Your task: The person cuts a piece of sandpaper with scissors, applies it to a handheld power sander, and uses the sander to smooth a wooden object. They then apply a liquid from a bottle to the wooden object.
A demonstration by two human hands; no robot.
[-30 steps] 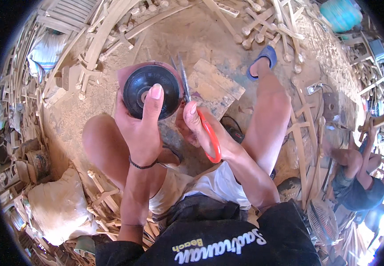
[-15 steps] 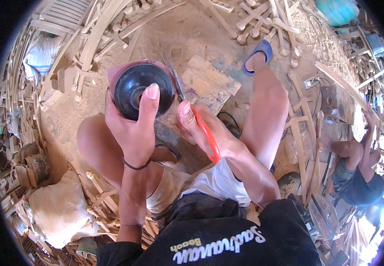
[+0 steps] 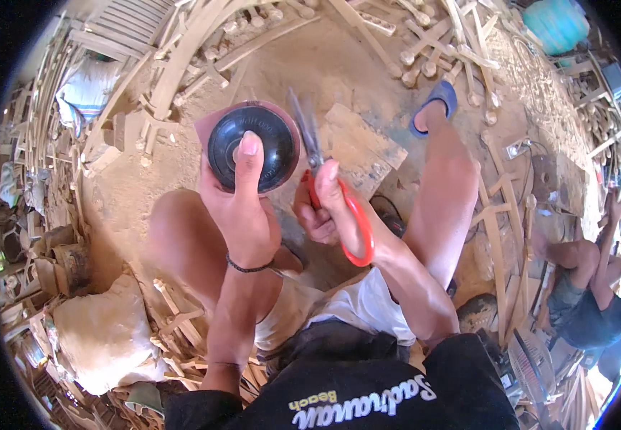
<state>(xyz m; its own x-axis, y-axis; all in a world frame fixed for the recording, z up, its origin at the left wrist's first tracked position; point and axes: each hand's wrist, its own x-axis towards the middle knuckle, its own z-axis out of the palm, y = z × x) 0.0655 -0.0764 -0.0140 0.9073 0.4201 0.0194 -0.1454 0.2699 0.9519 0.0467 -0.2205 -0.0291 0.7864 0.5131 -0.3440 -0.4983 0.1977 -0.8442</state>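
Note:
My left hand (image 3: 242, 208) grips a round black sanding pad (image 3: 271, 154), thumb pressed near its centre hole and fingers underneath. Behind the pad lies a sheet of reddish-brown sandpaper (image 3: 206, 127), pinched against it; its edge juts past the rim at the upper left and shows as a strip along the right. Beside it, my right hand (image 3: 335, 208) holds scissors (image 3: 360, 228) with red handles. The blades point up and away, apart from the sandpaper, and look slightly parted, though blurred.
A flat wooden board (image 3: 357, 147) lies on the dusty floor ahead. Carved wooden pieces (image 3: 439, 43) pile up all around. On the left stands a pale sack (image 3: 102, 330); on the right, a fan (image 3: 529, 365) and another person (image 3: 590, 294) sitting, holding wood.
The scissors have come away from the sandpaper's right edge, leaving a gap. The whole scene has shifted a little to the right in view; the left hand keeps its grip.

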